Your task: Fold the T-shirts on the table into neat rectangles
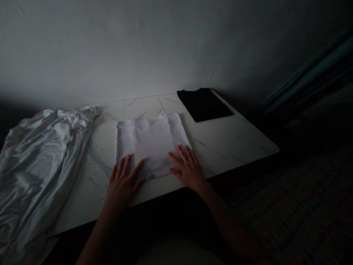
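Observation:
A folded white cloth (pixel 153 138) lies flat on the marbled table (pixel 228 143), with a greyish patch along its near edge. My left hand (pixel 122 182) rests on its near left corner, fingers spread. On the near right corner lies my right hand (pixel 187 167), its fingers also apart. Neither hand grips anything. Beyond and to the right of the white cloth is a neatly folded black cloth (pixel 204 105), touched by neither hand.
Rumpled, shiny grey fabric (pixel 41 165) covers the table's left end and hangs over the front edge. A pale wall (pixel 138 48) rises behind the table. At the lower right, a patterned surface (pixel 298 206) shows dimly.

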`<state>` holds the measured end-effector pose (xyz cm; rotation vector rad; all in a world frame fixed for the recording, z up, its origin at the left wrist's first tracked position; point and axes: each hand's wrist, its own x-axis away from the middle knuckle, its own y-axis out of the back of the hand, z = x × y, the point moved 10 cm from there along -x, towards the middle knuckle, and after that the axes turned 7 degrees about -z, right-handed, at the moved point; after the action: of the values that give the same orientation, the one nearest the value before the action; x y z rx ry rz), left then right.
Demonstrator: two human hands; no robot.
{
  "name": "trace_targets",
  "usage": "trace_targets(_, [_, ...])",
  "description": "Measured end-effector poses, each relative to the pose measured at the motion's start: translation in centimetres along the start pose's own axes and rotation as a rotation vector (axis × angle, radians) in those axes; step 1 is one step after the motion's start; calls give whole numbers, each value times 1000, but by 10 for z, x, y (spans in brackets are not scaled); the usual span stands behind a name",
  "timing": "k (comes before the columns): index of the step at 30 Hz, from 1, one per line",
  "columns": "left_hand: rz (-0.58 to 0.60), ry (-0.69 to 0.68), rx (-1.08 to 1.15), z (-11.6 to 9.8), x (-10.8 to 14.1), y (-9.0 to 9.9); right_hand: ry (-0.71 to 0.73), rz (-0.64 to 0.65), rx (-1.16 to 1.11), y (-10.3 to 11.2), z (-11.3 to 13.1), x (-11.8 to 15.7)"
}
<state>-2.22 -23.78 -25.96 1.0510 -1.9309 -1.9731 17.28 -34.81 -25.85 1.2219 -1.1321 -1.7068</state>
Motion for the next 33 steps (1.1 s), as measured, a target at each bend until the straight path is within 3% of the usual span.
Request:
trace_targets(5, [-11,14,-64,14,19,11,-82,10,33,1,-21,13])
trace_targets(8, [4,-28,-94,22,11,16,-114,43,30,2,-27,6])
trace_targets(11, [19,-130,-40,19,-29,9,0,53,-21,0,-15,-32])
trace_targets(15, [157,-340,159,3,-102,-30,291,161,-124,-28,12,-105])
trace_targets(18, [246,-468,266,5,-141,-54,400,229,-162,-51,8,-152])
trace_targets(21, [250,-521,269,29,-165,-62,431,227,-179,-60,-10,-185])
trace_targets(24, [237,-468,201,66,-182,-65,410,209,-170,-63,-29,-206])
trace_targets(29, [155,-187,95,129,-195,-74,254,165,-137,-71,-64,-227])
trace_targets(33, [-56,60,129,161,-188,-64,16,45,-165,-71,-100,-231])
